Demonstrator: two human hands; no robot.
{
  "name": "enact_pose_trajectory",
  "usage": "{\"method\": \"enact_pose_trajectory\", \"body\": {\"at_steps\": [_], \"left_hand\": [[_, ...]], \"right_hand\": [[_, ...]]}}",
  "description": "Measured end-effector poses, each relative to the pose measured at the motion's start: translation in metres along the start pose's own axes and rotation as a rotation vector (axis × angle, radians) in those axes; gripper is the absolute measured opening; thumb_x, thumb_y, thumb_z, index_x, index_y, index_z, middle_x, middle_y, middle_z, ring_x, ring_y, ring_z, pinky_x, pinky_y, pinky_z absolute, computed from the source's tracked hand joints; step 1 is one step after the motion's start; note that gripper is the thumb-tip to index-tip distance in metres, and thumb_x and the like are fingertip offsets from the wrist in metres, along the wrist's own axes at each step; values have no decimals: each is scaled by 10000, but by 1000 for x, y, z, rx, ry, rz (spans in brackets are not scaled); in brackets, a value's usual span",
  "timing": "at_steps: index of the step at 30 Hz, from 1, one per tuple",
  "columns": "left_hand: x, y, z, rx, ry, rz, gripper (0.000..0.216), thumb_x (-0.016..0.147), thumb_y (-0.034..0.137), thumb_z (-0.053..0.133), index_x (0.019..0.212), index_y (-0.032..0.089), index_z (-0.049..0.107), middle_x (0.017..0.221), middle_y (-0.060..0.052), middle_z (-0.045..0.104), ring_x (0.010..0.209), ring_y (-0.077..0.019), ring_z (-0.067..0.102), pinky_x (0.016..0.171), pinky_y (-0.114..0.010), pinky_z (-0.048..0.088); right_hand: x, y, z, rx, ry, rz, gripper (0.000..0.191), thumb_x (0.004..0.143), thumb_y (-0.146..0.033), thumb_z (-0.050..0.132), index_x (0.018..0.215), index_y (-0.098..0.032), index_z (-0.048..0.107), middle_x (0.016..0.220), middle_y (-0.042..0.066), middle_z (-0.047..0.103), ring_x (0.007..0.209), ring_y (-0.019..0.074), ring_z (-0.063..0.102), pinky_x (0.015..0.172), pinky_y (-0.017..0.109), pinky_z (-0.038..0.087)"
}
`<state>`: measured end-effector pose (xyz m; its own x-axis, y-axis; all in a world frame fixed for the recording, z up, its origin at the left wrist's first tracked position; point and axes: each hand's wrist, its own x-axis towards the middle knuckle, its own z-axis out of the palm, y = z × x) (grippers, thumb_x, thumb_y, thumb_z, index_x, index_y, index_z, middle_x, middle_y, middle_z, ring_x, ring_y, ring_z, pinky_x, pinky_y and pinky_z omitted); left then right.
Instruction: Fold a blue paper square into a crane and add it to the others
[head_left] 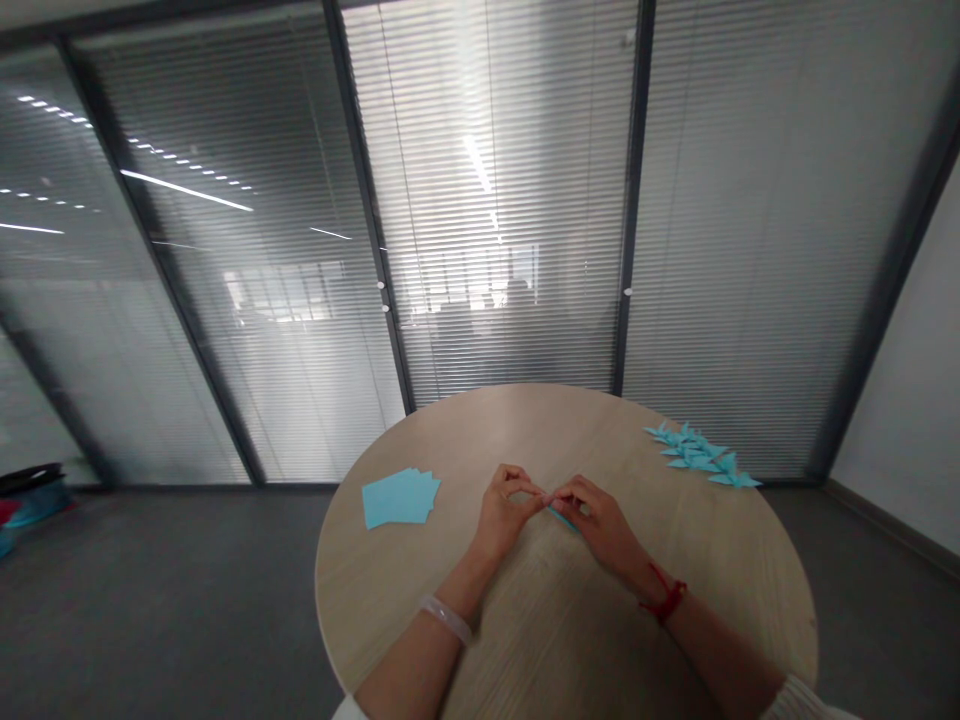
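Over the middle of the round table, my left hand (507, 512) and my right hand (596, 522) meet at their fingertips. Between them is a small folded piece of blue paper (562, 518), seen as a thin strip below my right fingers; the rest of it is hidden. Both hands are closed in a pinch on this paper. A loose stack of blue paper sheets (401, 498) lies left of my left hand. To the right, near the table's far edge, sits a group of several folded blue paper cranes (697, 452).
The round wooden table (525, 425) has a curved edge all around. Behind it stands a glass partition with blinds (502, 200) in dark frames. A dark bag-like object (34, 490) is on the grey floor at far left. A white wall (907, 370) is at the right.
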<state>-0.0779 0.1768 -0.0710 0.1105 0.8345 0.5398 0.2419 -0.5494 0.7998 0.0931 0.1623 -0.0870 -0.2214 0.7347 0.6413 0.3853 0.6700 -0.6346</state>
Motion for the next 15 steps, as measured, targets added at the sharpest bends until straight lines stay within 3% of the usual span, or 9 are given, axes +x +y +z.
{"method": "enact_pose_trajectory", "body": {"at_steps": [15], "left_hand": [[-3, -2, 2, -14, -30, 46, 198, 756, 379, 663, 703, 189, 685, 904, -69, 553, 891, -189, 536, 833, -315, 424]], "right_hand": [[1, 8, 0, -33, -18, 32, 262, 871, -396, 536, 740, -189, 627, 702, 13, 564, 667, 149, 533, 631, 250, 395]]}}
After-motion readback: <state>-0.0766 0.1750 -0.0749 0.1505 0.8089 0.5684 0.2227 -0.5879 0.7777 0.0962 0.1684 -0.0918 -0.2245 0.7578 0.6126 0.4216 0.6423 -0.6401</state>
